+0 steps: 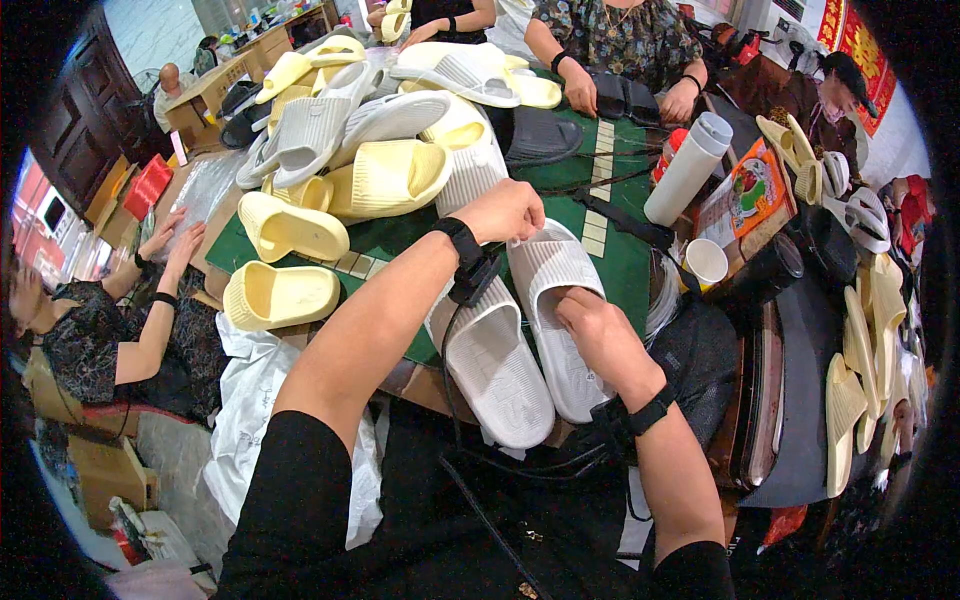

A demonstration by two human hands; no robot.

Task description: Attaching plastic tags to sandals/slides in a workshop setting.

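Fingers of the right hand point(600, 335) are tucked inside one white slipper point(555, 300), while the left hand point(505, 212) is clenched at its far end, beside another white slipper point(495, 370).

Those white slides point(520, 330) are looking like matt, ribbed foam-rubber, same as the pale yellow ones point(385, 175), all sitting on a green felt-looking surface point(610, 260) beside a smooth plastic tumbler point(688, 170).
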